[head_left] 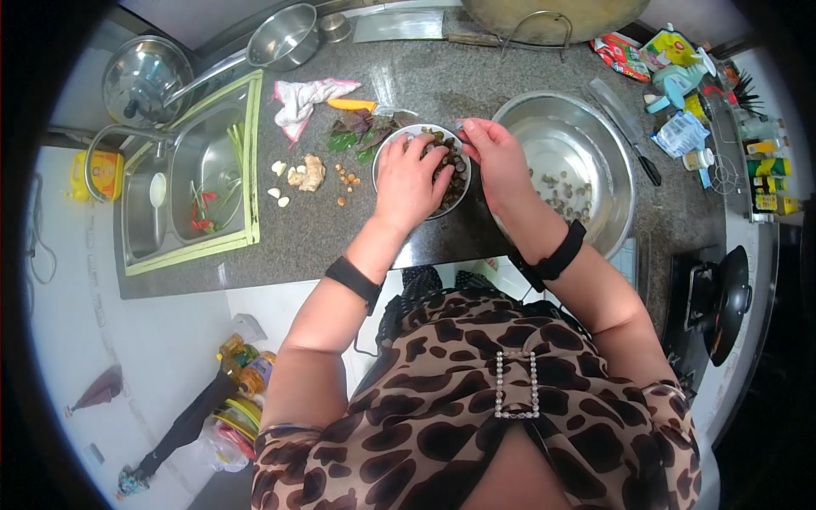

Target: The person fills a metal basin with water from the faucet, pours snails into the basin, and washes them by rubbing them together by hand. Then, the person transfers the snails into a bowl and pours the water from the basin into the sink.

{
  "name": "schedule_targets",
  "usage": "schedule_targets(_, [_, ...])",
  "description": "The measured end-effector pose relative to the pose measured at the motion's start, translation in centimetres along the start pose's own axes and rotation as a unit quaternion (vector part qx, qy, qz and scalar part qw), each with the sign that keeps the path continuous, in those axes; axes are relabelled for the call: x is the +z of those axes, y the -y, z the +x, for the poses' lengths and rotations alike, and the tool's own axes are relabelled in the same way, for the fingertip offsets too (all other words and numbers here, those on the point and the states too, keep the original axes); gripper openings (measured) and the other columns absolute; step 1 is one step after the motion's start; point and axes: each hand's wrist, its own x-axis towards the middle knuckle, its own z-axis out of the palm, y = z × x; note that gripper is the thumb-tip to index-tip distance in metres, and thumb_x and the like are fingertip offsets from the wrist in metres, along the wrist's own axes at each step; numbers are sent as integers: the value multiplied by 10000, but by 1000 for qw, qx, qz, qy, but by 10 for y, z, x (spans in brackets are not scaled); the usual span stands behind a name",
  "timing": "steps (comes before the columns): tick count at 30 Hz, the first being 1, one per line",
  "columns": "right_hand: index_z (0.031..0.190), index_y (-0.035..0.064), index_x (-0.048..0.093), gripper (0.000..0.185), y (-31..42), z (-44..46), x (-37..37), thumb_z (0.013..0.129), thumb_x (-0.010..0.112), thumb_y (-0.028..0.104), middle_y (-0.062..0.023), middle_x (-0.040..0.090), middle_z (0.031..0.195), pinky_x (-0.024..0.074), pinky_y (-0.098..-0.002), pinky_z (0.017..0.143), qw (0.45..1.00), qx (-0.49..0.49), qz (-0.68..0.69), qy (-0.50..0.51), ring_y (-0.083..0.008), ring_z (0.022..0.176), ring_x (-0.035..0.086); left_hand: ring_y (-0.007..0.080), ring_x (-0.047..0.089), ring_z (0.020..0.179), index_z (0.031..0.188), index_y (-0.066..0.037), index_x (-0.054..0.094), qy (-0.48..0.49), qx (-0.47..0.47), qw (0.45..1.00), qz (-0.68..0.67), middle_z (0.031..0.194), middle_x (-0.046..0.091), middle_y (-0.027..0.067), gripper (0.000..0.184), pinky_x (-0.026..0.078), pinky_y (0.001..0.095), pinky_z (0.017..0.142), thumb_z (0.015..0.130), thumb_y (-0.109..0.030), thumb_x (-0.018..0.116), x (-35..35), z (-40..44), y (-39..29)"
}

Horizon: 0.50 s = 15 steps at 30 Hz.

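Observation:
A white-rimmed bowl [453,194] full of small dark snails stands on the grey counter. Over its left side lies my left hand [408,180], fingers spread on the snails. My right hand [495,157] is at the bowl's right rim, thumb and forefinger pinched together; what they hold, if anything, is too small to make out. To the right, a large metal basin [625,161] has more snails [563,194] at its bottom. Ginger [308,172], garlic [279,168], dark leaves [344,140] and an orange-handled knife [353,104] lie left of the bowl.
At the left is a sink [257,170] with green stalks and red peppers. A cleaver [616,110] lies right of the basin. A saucepan [285,38] and a wok [552,17] stand at the back. Bottles [769,183] line the right side, near a black pan [731,297].

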Motion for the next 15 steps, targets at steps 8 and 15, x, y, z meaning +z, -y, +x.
schedule_targets(8, [1004, 33, 583, 232, 22, -25, 0, 862, 596, 216, -12, 588, 902, 427, -235, 751, 996, 36, 65, 50, -94, 849, 532, 287, 494, 1084, 1034, -102, 618, -29, -9, 999, -24, 1130, 554, 90, 297, 382, 420, 923, 766, -227, 645, -20, 7, -2])
schedule_targets(15, [985, 63, 590, 227, 8, -46, -2, 872, 583, 260, -3, 603, 903, 423, -227, 730, 969, 131, 17, 211, -86, 838, 537, 83, 554, 792, 1041, -43, 622, -116, -215, 884, -398, 940, 574, 32, 246, 462, 217, 692, 795, -46, 639, -39, -24, -41])
